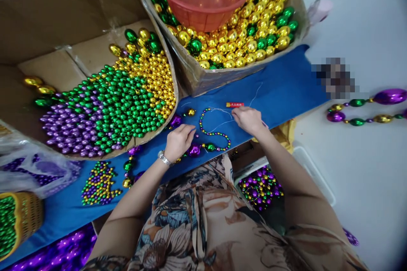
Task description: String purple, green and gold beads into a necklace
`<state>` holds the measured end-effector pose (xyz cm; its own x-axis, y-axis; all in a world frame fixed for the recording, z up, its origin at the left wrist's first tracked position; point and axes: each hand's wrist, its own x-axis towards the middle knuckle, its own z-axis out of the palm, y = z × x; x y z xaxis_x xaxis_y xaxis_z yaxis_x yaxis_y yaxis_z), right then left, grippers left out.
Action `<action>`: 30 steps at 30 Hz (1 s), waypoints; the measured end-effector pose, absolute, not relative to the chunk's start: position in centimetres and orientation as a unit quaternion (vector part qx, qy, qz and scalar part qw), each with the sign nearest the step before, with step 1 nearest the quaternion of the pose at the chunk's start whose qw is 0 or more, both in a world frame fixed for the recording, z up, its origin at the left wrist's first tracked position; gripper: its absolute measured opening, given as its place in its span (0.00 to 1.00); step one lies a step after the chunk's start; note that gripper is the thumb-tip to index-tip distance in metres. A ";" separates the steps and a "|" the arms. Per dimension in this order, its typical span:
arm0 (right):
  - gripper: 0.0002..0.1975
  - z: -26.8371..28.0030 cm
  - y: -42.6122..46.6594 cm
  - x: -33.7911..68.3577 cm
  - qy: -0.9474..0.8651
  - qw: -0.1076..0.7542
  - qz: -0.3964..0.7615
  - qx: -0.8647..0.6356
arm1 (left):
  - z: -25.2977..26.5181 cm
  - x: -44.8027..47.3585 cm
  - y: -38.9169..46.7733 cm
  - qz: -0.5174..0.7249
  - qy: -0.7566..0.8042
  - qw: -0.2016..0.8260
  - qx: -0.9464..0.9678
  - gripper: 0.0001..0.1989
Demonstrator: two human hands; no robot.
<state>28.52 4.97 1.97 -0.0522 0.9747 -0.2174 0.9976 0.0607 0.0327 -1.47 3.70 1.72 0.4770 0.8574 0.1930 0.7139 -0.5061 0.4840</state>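
Observation:
My left hand [179, 140], with a silver watch [165, 159] at the wrist, is over the blue table with its fingers pressed together. What they hold, if anything, is too small to make out. Just right of it curves a strand of small purple, green and gold beads [221, 134]. Thin white string [219, 126] trails from the strand to my right hand [248, 119], whose fingers are pinched on it. Beside those fingertips lies a small red and yellow packet [234, 104]. Larger beads, among them a shiny purple one [194, 150], lie close to my left hand.
Two cardboard boxes of beads stand at the back; a red plastic basket [203, 8] rests in the right one. Purple, green and gold beads [127, 101] fill the left one. A mixed pile of beads [99, 183] and a yellow basket [30, 216] are at left.

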 end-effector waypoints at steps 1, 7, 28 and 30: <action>0.19 2.0 5.1 28.2 0.726 0.108 -0.056 0.677 | 1.8 -1.4 3.7 0.209 0.467 0.171 0.842 0.11; 0.20 1.6 6.0 26.2 0.735 0.178 -0.034 0.654 | 2.0 -1.5 3.4 0.211 0.470 0.170 0.840 0.10; 0.18 7.0 4.5 29.5 0.743 -0.074 0.028 0.665 | 2.5 0.6 5.0 -0.053 0.445 0.216 0.867 0.13; 0.19 7.6 4.4 29.6 0.741 -0.100 0.028 0.664 | 2.4 0.9 5.2 -0.081 0.436 0.212 0.871 0.13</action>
